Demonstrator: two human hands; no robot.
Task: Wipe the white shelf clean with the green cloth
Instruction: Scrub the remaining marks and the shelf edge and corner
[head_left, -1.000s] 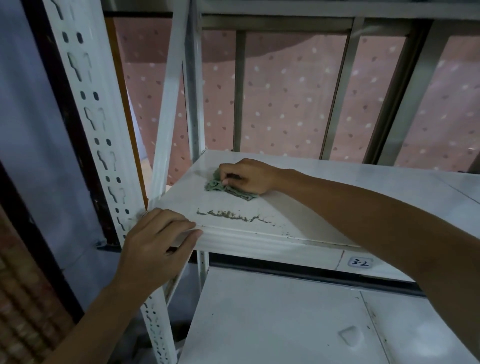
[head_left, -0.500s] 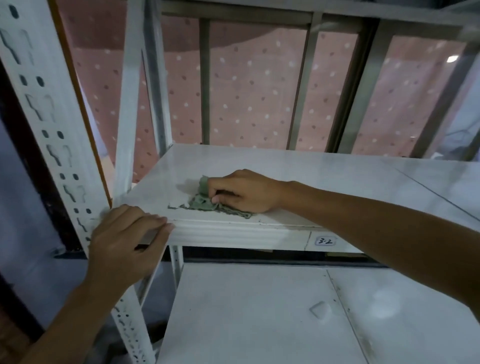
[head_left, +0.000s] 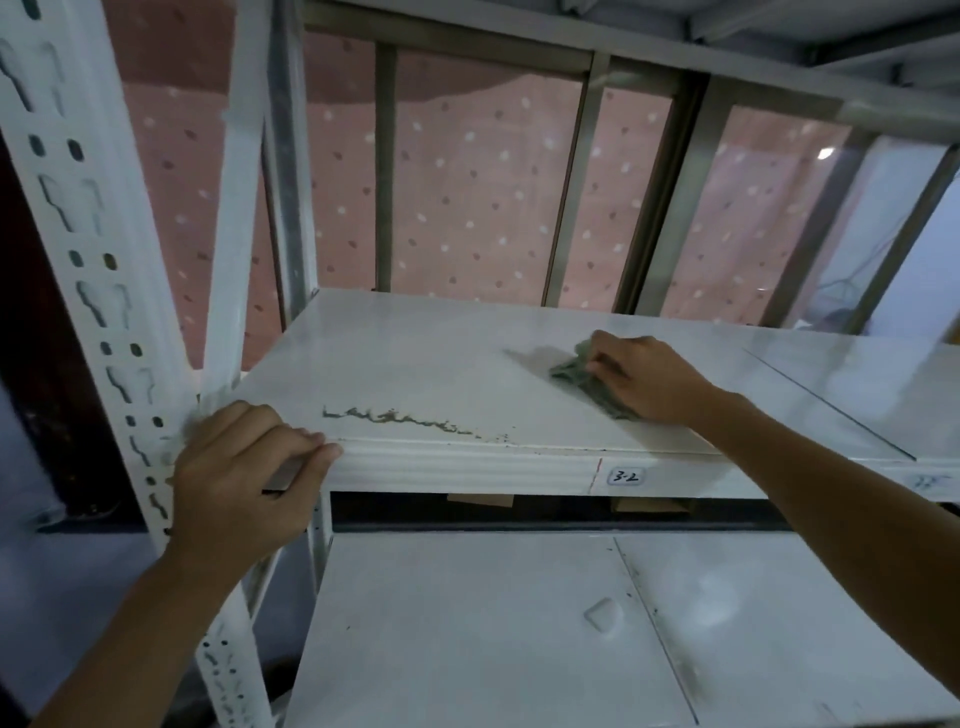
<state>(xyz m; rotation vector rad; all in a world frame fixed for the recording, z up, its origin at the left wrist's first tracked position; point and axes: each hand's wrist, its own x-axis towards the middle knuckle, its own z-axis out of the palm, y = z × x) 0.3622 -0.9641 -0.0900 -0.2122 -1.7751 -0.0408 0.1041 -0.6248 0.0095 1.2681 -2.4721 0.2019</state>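
The white shelf (head_left: 431, 358) runs across the middle of the view at chest height. A ragged line of grey dust (head_left: 410, 418) lies along its front left edge. My right hand (head_left: 644, 376) presses the crumpled green cloth (head_left: 576, 379) onto the shelf right of centre, fingers curled over it. My left hand (head_left: 244, 478) grips the shelf's front left corner, where it meets the perforated white upright (head_left: 88, 270).
A lower white shelf (head_left: 493, 634) sits beneath, with a seam down its middle. A label reading 3-2 (head_left: 625, 476) is stuck on the front lip. Grey window bars and a pink dotted curtain (head_left: 467, 197) stand behind. A second shelf panel (head_left: 857, 379) continues to the right.
My right hand has slid the green cloth to the right, away from the front left edge, uncovering the dust line. My left hand stays on the corner.
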